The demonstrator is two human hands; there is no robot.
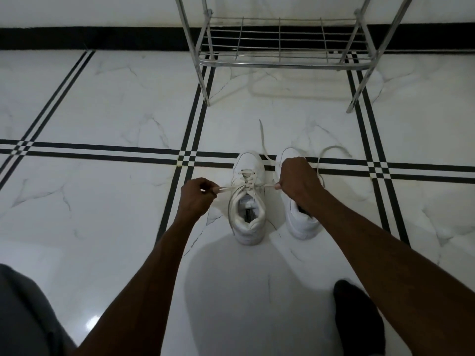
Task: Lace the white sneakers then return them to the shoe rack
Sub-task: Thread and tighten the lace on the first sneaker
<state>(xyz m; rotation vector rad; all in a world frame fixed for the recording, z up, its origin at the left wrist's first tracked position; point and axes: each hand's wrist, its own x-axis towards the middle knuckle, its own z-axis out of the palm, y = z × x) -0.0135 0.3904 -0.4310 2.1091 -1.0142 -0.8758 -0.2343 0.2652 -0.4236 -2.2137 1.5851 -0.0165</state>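
Note:
Two white sneakers stand side by side on the floor, toes pointing away from me. The left sneaker (248,201) has its lace (248,179) crossed through the eyelets. My left hand (196,195) pinches one lace end and pulls it out to the left. My right hand (295,179) pinches the other end on the right, both ends stretched taut. The right sneaker (302,222) is partly hidden under my right hand and wrist; a loose lace (331,154) loops on the floor beside it. The metal shoe rack (280,60) stands farther ahead, its lowest shelf bare.
The floor is white marble tile with black stripes (102,150). A black skirting band (90,38) runs along the wall. My black-socked foot (357,317) rests at the lower right, and grey clothing (23,312) shows at the lower left.

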